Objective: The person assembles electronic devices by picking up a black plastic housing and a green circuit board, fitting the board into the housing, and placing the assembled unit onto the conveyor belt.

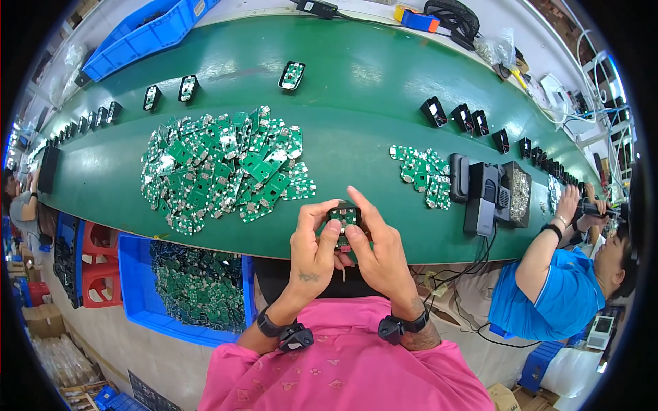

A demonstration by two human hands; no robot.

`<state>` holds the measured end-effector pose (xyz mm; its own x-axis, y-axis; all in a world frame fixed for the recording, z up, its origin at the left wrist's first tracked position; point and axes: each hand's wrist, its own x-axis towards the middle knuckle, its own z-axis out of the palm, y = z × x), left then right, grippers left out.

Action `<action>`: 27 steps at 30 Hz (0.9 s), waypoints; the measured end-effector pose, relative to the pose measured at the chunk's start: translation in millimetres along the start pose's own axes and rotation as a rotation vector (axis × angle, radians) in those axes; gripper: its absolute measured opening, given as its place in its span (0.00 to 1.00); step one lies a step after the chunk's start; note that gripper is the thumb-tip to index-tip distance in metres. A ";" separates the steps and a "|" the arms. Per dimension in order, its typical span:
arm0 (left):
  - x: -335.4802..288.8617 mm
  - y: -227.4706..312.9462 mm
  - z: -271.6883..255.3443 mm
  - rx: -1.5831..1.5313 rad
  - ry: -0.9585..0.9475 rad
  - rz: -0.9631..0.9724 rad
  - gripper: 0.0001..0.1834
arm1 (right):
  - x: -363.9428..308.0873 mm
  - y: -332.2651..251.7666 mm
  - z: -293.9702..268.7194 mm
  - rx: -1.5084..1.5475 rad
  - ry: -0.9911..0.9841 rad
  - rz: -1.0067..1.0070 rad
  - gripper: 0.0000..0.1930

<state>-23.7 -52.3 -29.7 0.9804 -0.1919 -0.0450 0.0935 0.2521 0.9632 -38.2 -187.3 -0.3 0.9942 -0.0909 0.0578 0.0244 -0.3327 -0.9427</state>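
Observation:
Near the table's front edge, both my hands hold a small black case with a green circuit board (344, 218) set in it. My left hand (312, 236) grips its left side, thumb pressed on the board. My right hand (378, 246) closes on the right side, its thumb also on the board and its index finger stretched out past the case. Something small and red shows at the near end, between the thumbs. A large heap of green circuit boards (223, 161) lies to the left, and a smaller pile of boards (421, 171) lies to the right.
Black cases (433, 111) line the green table (356, 89) in a row. Dark grey devices (483, 198) and a bin of small parts (519, 188) stand at right. Blue crates sit at far left (137, 41) and below the table (130, 288). A co-worker in blue (548, 294) works at right.

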 end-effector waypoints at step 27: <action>7.6 -18.4 -8.3 0.277 0.132 0.309 0.12 | 7.2 18.4 23.5 0.094 -0.001 -0.079 0.16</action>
<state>-16.5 -50.5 -50.0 0.9705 -0.0201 0.2403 -0.2401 0.0107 0.9707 -28.1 -172.0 -25.0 0.9889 -0.0668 0.1328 0.1124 -0.2491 -0.9619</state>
